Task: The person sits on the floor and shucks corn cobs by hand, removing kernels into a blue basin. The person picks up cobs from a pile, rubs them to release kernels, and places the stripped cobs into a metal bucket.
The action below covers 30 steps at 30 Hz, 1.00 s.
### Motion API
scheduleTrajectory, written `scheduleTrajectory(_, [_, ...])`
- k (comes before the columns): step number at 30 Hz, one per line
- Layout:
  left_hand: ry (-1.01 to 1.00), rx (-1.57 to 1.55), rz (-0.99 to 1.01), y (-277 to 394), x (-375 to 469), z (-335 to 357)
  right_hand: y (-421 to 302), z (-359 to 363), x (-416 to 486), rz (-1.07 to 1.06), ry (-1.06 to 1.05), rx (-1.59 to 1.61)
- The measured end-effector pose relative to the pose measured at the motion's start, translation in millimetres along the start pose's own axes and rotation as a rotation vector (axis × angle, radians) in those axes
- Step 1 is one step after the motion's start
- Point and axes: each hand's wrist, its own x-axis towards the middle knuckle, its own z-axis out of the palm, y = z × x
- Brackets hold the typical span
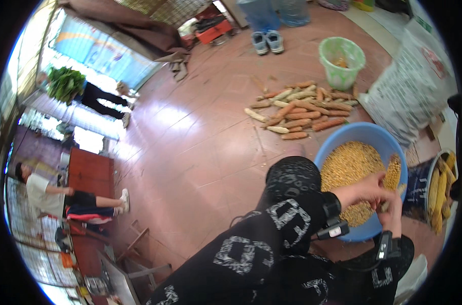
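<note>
A partly shelled ear of corn (393, 171) is held above a blue plastic basin (332, 138), its upper end sticking out past the fingers. My left hand (362, 190) closes around the ear from the left. Pressed against it, my right hand (391, 213) comes in from below and also grips the ear. A pale cob end (401, 188) shows beside the fingers; how it is held is partly hidden. Loose yellow corn kernels (349, 164) fill much of the basin, which sits close to my knees.
Several stripped cobs (299, 108) lie piled on the tiled floor, beside a green-white bucket (341, 78) and a large white woven sack (410, 84). A dark bucket (417, 187) holds unshelled ears (440, 187). Shoes (267, 41) stand farther off. Two people (50, 190) are at the left, one with leafy greens (66, 84).
</note>
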Motion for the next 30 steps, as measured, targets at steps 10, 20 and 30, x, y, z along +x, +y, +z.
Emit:
scheduleTrajectory(10, [0.276,0.028,-0.075,-22.9,14.3,11.7,-15.3,3.2,-6.0,-0.225,0.011,-0.157])
scheduleTrajectory(20, [0.193,0.395,-0.156,-23.6,0.2,23.4,-11.5,29.8,-3.0,-0.318,-0.139,0.051])
scheduleTrajectory(30, [0.165,0.200,-0.485,-2.1,-20.6,25.1,7.8,43.2,-0.2,-0.512,0.193,-0.091])
